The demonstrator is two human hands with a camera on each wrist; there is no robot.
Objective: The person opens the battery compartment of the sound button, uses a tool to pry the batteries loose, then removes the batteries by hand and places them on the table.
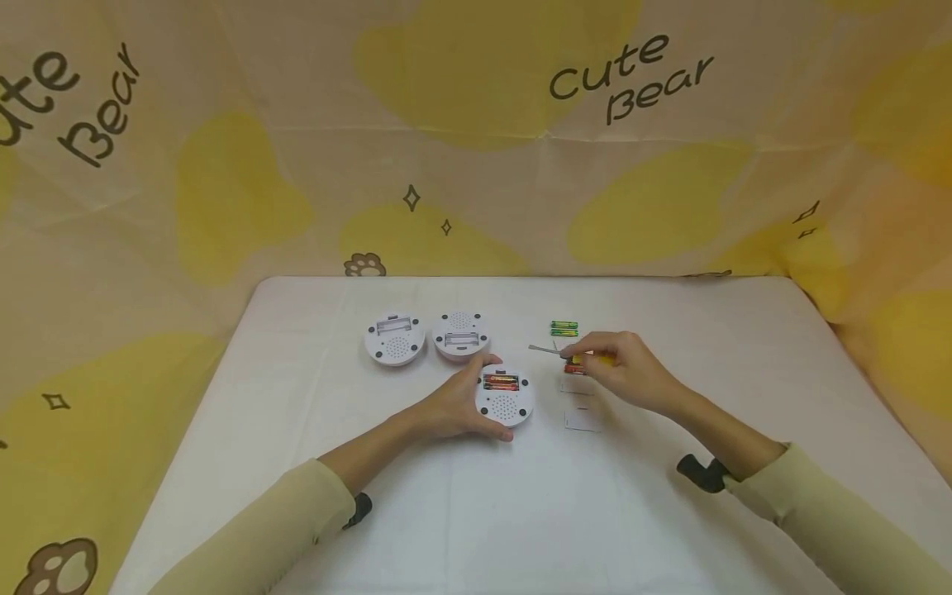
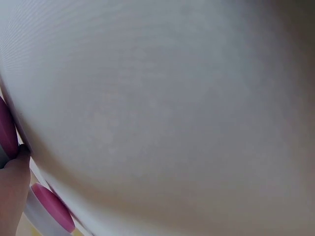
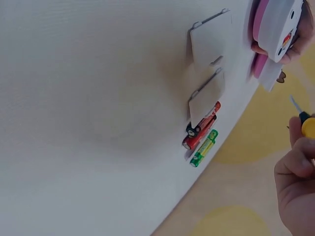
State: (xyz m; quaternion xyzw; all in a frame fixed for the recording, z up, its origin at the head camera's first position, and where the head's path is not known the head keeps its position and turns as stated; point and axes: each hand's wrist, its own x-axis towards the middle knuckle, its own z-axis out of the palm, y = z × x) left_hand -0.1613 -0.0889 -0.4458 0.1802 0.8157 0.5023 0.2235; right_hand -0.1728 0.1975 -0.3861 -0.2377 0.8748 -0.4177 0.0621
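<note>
My left hand point(image 1: 455, 406) grips a round white device point(image 1: 505, 411) by its rim, thumb on the near side and fingers on the far side. Its underside faces up, with speaker holes, dark feet and an uncovered compartment holding red batteries point(image 1: 502, 382). In the right wrist view this device point(image 3: 278, 24) shows a pink band. A screwdriver point(image 3: 308, 127) with a yellow and black handle is in my right hand point(image 1: 623, 368), its metal shaft pointing left, above the loose batteries. The left wrist view shows mostly tabletop, with part of the left hand point(image 2: 14, 194) at its edge.
Two similar devices, one at the left point(image 1: 395, 340) and one in the middle point(image 1: 461, 337), lie with uncovered battery compartments. Green batteries point(image 3: 203, 148) and red batteries point(image 3: 202, 126) lie near two white covers point(image 3: 211, 37) on the white table point(image 1: 446, 512). A patterned cloth point(image 1: 476, 165) hangs behind.
</note>
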